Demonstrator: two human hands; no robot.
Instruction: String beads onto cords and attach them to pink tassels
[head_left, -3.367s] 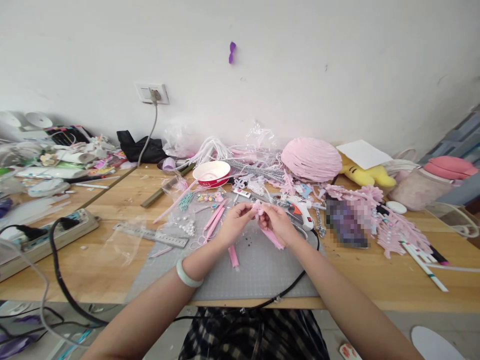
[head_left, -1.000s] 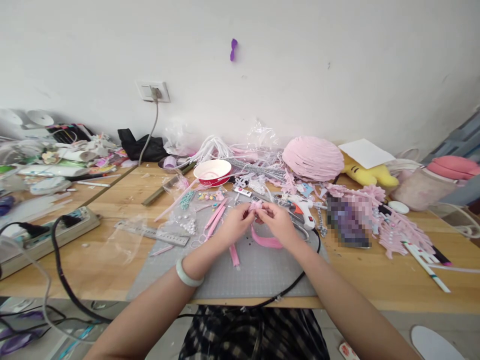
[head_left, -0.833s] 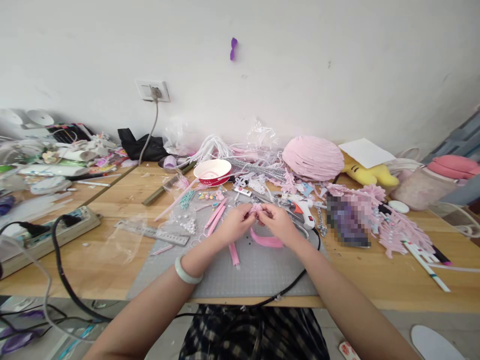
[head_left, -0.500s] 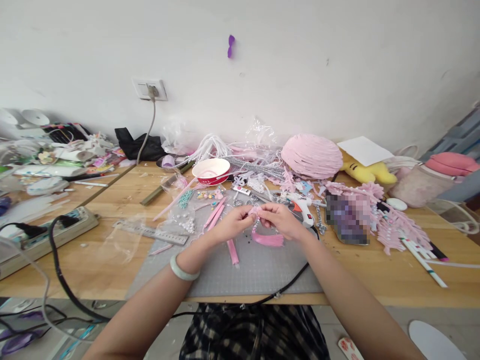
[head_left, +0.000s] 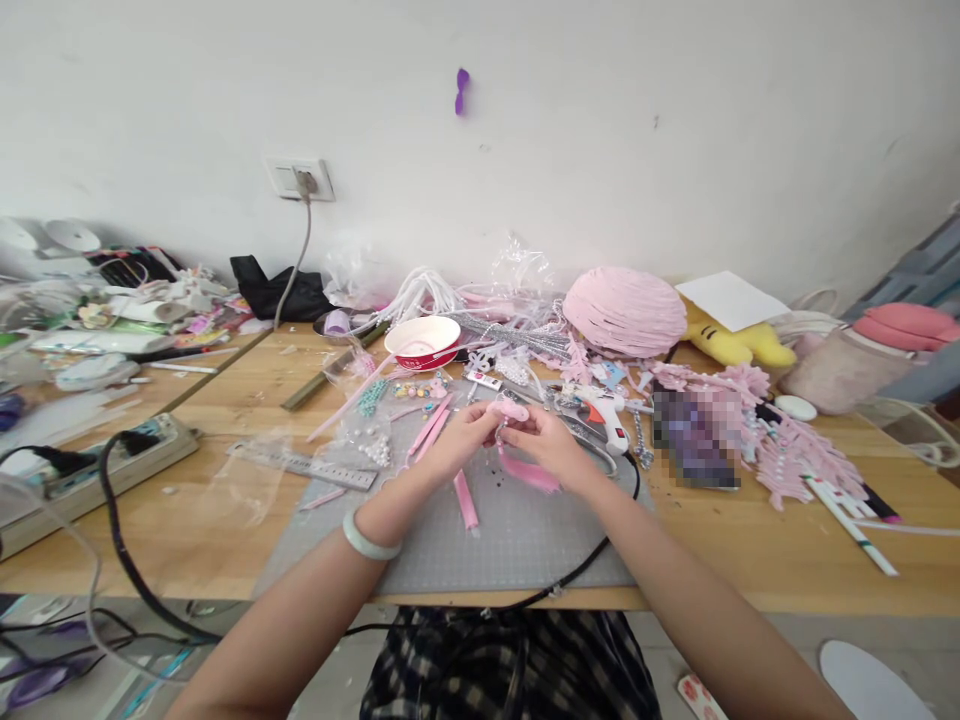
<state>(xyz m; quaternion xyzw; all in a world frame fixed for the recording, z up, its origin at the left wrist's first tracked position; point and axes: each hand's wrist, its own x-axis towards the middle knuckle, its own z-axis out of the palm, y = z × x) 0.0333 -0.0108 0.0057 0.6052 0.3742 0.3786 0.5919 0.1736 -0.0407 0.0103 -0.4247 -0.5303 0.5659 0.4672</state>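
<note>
Between my two hands is a small pink ornament (head_left: 508, 409) with a pink tassel (head_left: 531, 472) hanging below it. My left hand (head_left: 466, 436) closes on its left side, and my right hand (head_left: 543, 440) pinches its right side. The fingers hide part of the ornament, so its exact shape cannot be made out. Both hands are above the grey cutting mat (head_left: 465, 562). More pink tassels (head_left: 464, 500) lie on the mat beside my left hand. Just right of my right hand rests a white glue gun (head_left: 613, 428) with an orange part.
A steel ruler (head_left: 330, 470), a red and white bowl (head_left: 422, 345) and bagged white beads (head_left: 379, 447) lie to the left. A black cable (head_left: 592, 555) crosses the mat's right side. Pink feather-like pieces (head_left: 806, 455) and a pink ball-shaped bundle (head_left: 624, 312) are to the right.
The pink ornament has tilted up and shows more of its top above my fingers. Its tassel has swung slightly left, and my right hand has shifted a little left.
</note>
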